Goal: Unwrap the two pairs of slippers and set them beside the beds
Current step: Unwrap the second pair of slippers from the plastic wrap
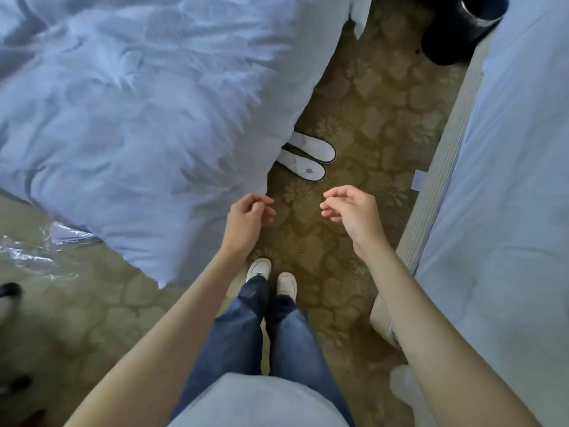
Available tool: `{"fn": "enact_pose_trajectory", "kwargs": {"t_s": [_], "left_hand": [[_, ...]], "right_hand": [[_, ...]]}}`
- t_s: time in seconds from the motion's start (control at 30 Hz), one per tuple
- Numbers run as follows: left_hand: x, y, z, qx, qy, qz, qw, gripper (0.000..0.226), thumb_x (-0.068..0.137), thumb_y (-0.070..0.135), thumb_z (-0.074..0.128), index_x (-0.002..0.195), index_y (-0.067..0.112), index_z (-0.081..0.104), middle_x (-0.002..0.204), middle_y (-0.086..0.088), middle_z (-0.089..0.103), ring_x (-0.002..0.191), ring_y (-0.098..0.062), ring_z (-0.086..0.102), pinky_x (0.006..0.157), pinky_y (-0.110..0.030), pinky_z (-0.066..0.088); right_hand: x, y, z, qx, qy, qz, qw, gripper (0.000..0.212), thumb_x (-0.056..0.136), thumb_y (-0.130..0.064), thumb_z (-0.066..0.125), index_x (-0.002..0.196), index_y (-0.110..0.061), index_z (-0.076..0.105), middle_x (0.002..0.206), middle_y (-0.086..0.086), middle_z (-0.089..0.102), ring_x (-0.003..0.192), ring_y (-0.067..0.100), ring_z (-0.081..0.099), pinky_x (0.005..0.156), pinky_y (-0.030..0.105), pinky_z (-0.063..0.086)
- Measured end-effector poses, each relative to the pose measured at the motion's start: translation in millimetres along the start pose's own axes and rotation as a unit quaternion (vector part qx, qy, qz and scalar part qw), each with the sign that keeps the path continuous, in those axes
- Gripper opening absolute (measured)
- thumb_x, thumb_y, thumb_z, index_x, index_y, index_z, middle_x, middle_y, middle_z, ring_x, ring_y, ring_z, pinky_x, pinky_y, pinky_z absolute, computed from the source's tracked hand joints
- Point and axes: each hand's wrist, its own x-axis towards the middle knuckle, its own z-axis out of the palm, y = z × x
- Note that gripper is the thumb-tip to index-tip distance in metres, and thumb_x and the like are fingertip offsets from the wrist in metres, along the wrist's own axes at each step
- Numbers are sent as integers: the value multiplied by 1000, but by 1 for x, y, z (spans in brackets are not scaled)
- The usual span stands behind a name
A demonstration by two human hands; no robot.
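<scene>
Patterned olive carpet (363, 97) is seen running as an aisle between two beds. On the left, a rumpled white duvet (138, 97) spills over the bed edge and down to the floor; on the right, the second bed (508, 180) is shown with a smooth sheet and a ribbed mattress side. A dark bin (462, 23) is placed at the far end of the aisle. Crumpled clear plastic wrapping (37, 251) is left lying on the carpet at the lower left, just beside the duvet's hem.

One pair of white slippers (311, 158) is set side by side on the carpet against the left bed, its heels partly tucked under the hanging duvet. This pair is judged to be unwrapped and placed. A second pair cannot be found with certainty; a pale blurred shape at the lower right cannot be identified, so the right bed's pair is judged to be outstanding.

The left hand (249, 217) and the right hand (351, 211) are held out over the carpet, fingers loosely curled, with nothing grasped in either.
</scene>
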Motion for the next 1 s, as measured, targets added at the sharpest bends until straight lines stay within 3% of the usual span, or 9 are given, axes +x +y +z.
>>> {"fn": "enact_pose_trajectory", "kwargs": {"t_s": [0.23,0.5,0.6,0.8,1.0], "left_hand": [[-72,-25,-60,-126,130,-12,984,29,93,3,40,82,17,63,71,-1,64,62,-9,60,55,-10,46],[-114,-61,-173,-218,244,26,945,30,90,-1,40,83,16,63,67,0,63,55,-3,60,57,-12,46],[-128,-91,-225,-246,271,6,931,28,90,-2,39,83,12,62,67,-3,60,59,-9,57,60,-17,47],[-153,-143,-341,-259,294,-16,920,27,90,-3,39,83,10,62,66,-3,57,57,-10,55,57,-14,46],[-158,-169,-454,-265,312,-17,912,28,92,0,38,83,14,61,67,-1,58,61,-10,55,64,-19,47]], "right_hand": [[-68,-18,53,-28,-83,-38,995,16,89,-7,58,82,-18,67,74,1,71,61,3,66,60,13,52],[-134,-45,168,-72,-193,-72,976,15,87,-1,57,82,-12,65,71,5,67,56,5,63,58,14,52],[-162,-51,227,-72,-207,-71,973,18,86,1,55,79,-13,64,68,6,65,54,9,61,53,14,49],[-222,-56,354,-70,-229,-62,969,15,84,-1,58,78,-14,64,69,5,66,56,11,62,59,18,48],[-261,-67,454,-51,-234,-66,969,11,83,6,56,88,0,64,67,11,61,59,16,58,54,14,48]]}}
